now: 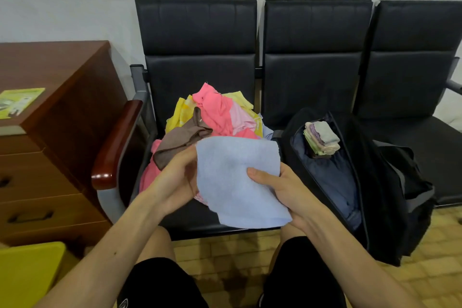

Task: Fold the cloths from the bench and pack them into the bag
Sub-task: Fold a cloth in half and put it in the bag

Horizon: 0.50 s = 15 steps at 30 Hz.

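Note:
A light blue cloth (235, 180) is held up in front of me over the left bench seat. My left hand (175, 180) grips its left edge, and my right hand (277, 187) pinches its right side with the thumb on top. Behind it lies a heap of unfolded cloths (220, 112), pink, yellow and brown. On the middle seat an open black bag (390, 197) holds a small stack of folded cloths (321, 140).
The black three-seat bench (312, 62) stands against a grey wall, with a wooden armrest (115, 147) on its left. A brown wooden drawer cabinet (47, 147) with a booklet on top stands at the left. A yellow object (27, 272) sits at the lower left.

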Motion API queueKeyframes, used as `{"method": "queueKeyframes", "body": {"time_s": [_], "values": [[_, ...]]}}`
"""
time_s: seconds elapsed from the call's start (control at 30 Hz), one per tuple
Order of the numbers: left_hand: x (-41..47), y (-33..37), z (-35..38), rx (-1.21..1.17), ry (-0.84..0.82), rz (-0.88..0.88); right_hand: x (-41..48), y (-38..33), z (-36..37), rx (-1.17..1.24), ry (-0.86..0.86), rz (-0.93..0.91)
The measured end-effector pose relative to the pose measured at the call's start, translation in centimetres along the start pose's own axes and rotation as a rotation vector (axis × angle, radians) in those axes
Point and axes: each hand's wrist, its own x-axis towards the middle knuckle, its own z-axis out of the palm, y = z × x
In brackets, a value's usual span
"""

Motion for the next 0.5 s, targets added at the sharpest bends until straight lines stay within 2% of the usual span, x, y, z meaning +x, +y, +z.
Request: {"method": "queueKeyframes", "body": {"time_s": [0.13, 0.2, 0.3, 0.37, 0.5], "values": [[-0.2, -2.9, -0.6, -0.266, -0.169, -0.258, 0.2, 0.6, -0.4, 0.024, 0.080, -0.006], [-0.4, -3.7, -0.4, -0.276, -0.171, -0.322, 0.2, 1.3, -0.7, 0.006, 0.110, -0.003], [-0.3, -5.2, -0.4, -0.021, -0.085, -0.317, 0.4, 2.6, -1.6, -0.114, 0.213, 0.019], [-0.4, -6.0, -0.4, 0.174, -0.058, -0.330, 0.3, 3.7, -2.4, -0.139, 0.221, 0.107], [-0.5, -7.2, -1.1, 0.266, 0.003, -0.381, -0.2, 5.0, -4.0, -0.129, 0.134, 0.279]]}}
